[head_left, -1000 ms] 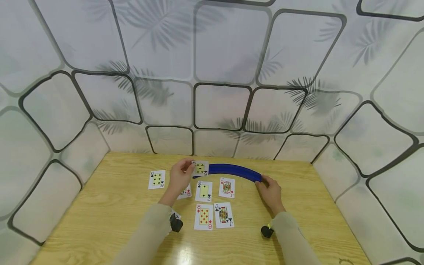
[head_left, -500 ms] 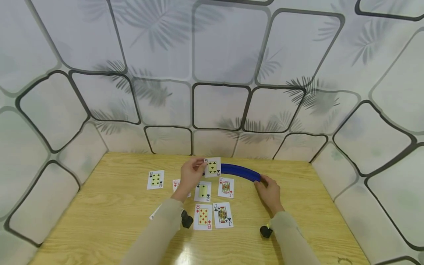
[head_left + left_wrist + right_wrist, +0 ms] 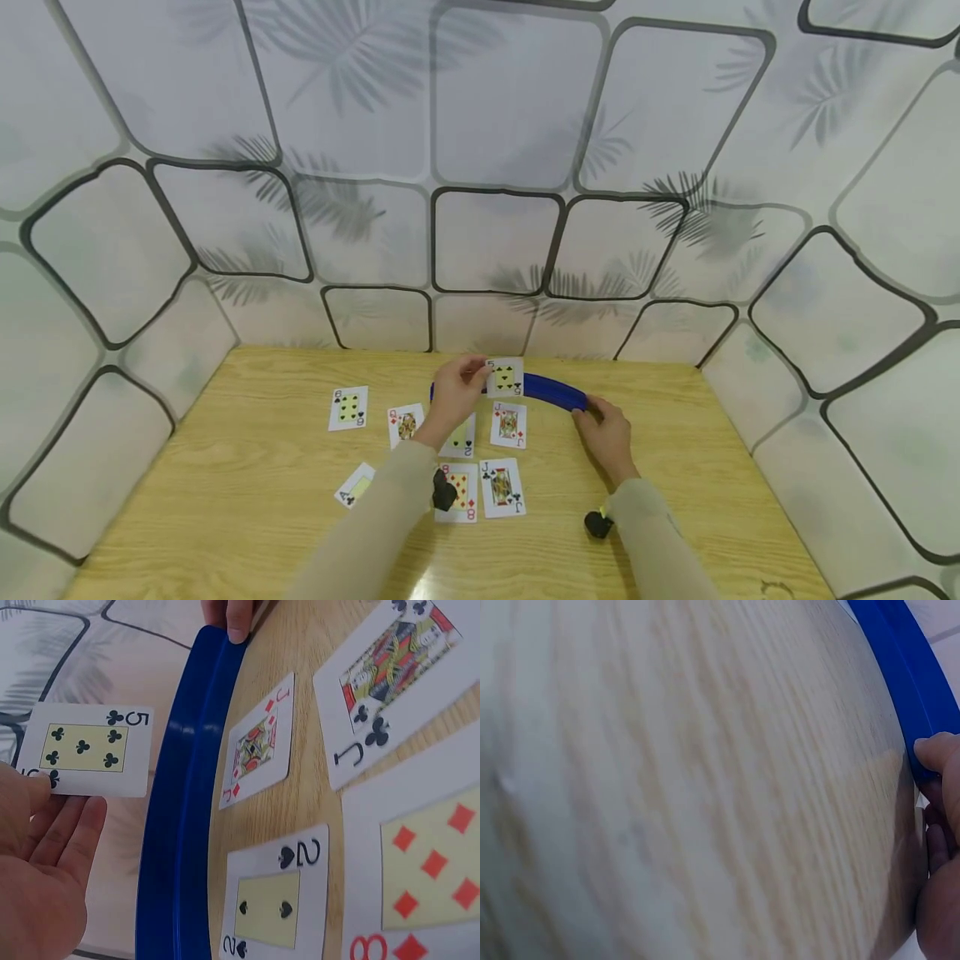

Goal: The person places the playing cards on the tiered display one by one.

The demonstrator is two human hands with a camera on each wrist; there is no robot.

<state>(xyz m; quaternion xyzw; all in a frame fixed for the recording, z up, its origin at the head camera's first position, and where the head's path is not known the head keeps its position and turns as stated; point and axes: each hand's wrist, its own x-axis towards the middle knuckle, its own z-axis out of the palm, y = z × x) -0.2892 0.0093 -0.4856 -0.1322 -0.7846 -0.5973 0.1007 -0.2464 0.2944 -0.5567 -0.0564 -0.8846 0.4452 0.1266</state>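
Observation:
My left hand [image 3: 455,396] pinches a five of clubs [image 3: 506,377] by its edge, thumb on the face. In the left wrist view the five of clubs [image 3: 82,761] is held upright beside the blue curved card holder [image 3: 184,765]; whether they touch I cannot tell. The holder's [image 3: 553,392] right end is gripped between the thumb and fingers of my right hand [image 3: 606,433]. In front of the holder lie a jack of diamonds [image 3: 508,425] and a two of spades [image 3: 461,437], the latter partly behind my left forearm.
Face up on the wooden table [image 3: 225,500] are also a jack of clubs [image 3: 502,487], an eight of diamonds [image 3: 462,500], a queen of diamonds [image 3: 406,423], a six of spades [image 3: 348,408] and a partly covered black ace [image 3: 356,485]. A patterned wall [image 3: 487,250] rises behind the table.
My left hand has carried the five of clubs rightward along the holder, uncovering the queen and part of the ace. My right hand has kept its hold on the holder's end.

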